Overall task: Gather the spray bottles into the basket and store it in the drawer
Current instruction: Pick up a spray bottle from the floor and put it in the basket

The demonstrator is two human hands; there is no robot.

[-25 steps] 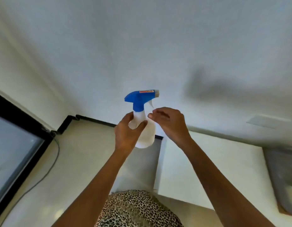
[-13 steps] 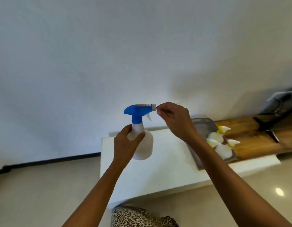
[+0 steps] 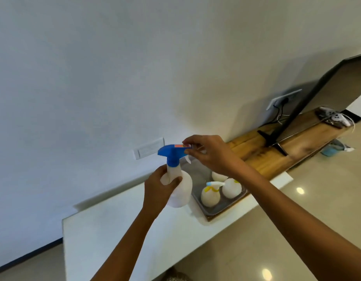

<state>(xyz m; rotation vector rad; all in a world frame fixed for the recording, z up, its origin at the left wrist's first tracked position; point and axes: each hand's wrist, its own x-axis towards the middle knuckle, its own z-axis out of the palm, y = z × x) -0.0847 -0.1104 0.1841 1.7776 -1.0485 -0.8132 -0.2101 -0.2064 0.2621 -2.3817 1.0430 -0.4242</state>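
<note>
The person holds a white spray bottle (image 3: 179, 189) with a blue trigger head in the air above the white counter (image 3: 118, 230), at about ten o'clock from the basket (image 3: 220, 209). The left hand (image 3: 157, 191) is wrapped around the bottle's neck and shoulder, thumb across the front, carrying its weight. The right hand (image 3: 212, 155) comes in from three o'clock and pinches the nozzle end of the blue head between thumb and fingertips; whether it is twisting the nozzle or only steadying it cannot be told. The grey basket sits on the counter where the white top meets a wooden board (image 3: 277, 155), and already holds three round white bottles (image 3: 210, 196), at least two with yellow collars; their heads are partly hidden behind the right forearm. The held bottle looks like thin translucent plastic, and no liquid line shows, so it is probably light and will flex if squeezed hard. The smooth round belly would be slippery to hold, while the narrow neck under the blue collar gives a sure grip, as the left hand has it. The trigger and nozzle are the delicate parts and poor places to lift from. The free space in the basket seems to lie at its twelve o'clock end, nearest the held bottle, so it likely goes in there upright. No drawer is in view.
</note>
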